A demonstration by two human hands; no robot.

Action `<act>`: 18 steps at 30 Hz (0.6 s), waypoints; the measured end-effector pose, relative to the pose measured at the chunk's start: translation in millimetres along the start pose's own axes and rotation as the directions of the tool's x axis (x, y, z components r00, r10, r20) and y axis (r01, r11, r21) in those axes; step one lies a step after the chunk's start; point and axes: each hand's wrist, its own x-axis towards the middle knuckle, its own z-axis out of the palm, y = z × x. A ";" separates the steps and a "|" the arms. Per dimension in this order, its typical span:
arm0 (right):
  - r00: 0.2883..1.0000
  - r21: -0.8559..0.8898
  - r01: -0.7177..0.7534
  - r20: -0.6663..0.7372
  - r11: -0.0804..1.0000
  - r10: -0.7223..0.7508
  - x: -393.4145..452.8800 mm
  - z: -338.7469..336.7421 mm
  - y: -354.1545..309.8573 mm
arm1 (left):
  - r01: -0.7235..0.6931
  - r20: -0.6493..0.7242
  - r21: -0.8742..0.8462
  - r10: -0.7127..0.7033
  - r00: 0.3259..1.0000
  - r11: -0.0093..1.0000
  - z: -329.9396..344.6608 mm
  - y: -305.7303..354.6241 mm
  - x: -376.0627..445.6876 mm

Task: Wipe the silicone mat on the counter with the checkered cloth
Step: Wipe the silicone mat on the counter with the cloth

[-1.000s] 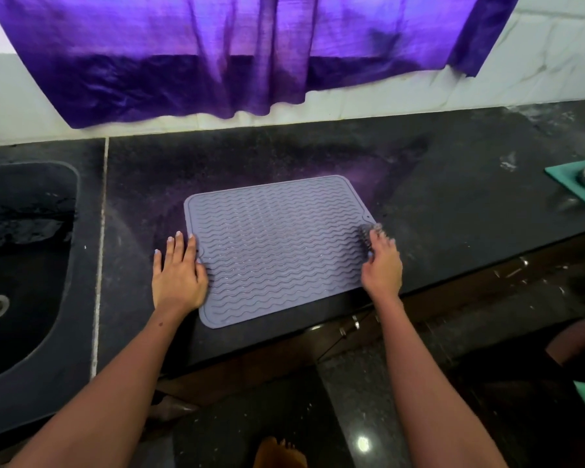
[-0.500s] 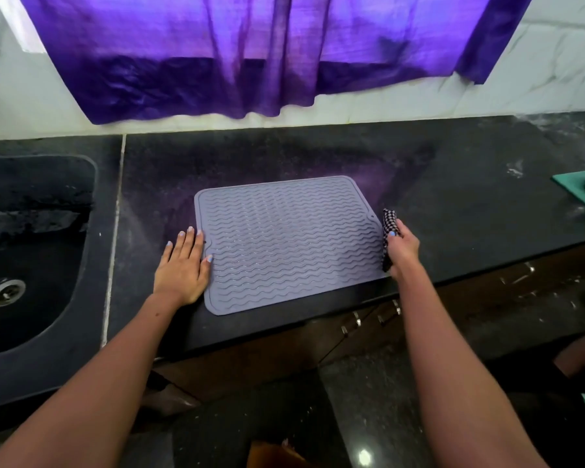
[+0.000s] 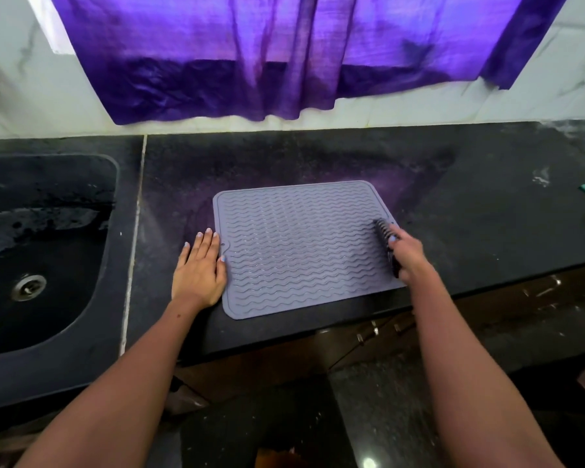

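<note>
Bunching risked: grey wavy-ribbed silicone mat (image 3: 301, 248) pinned only by flat left hand (image 3: 200, 268); black-and-white checkered cloth (image 3: 385, 244) clenched in right-hand fingers (image 3: 394, 238), dragged edgeward.

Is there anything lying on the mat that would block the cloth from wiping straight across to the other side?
Nothing visible does. The right hand holds the cloth at the mat's right edge. The ribbed top is bare across to the left hand, which rests at the left edge.

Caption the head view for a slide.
Left hand steadies silicone mat; right hand holds checkered cloth on it.
</note>
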 end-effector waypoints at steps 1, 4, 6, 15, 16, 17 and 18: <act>0.997 0.146 -0.040 -0.053 0.988 0.048 -0.6 4.9 -7.7 | -0.003 0.003 -0.004 0.003 1.000 1.000 -0.7 0.1 0.3; 0.977 -0.120 0.096 -0.177 0.988 -0.117 -20.8 31.5 -9.0 | 0.001 0.001 -0.012 -0.001 1.000 1.000 -0.9 0.5 -0.2; 0.956 -0.454 0.267 0.013 0.850 -0.293 -38.9 53.9 10.8 | 0.002 -0.001 -0.013 -0.002 1.000 1.000 -0.2 -0.2 0.1; 0.907 -0.684 0.420 0.336 0.597 -0.253 -21.6 62.0 21.4 | 0.008 0.001 0.018 -0.008 1.000 1.000 2.4 0.3 0.1; 0.936 -0.573 0.339 0.285 0.746 -0.206 -19.4 61.6 12.8 | 0.008 0.000 0.017 -0.008 1.000 1.000 2.2 0.0 -0.1; 0.969 -0.411 0.203 0.212 0.889 -0.124 -18.4 62.3 1.5 | 0.008 0.001 0.015 -0.008 1.000 1.000 1.7 -0.2 0.2; 0.988 -0.198 0.053 0.152 0.979 -0.023 -18.7 64.6 -10.9 | 0.008 0.005 0.011 -0.008 1.000 1.000 1.5 0.0 0.8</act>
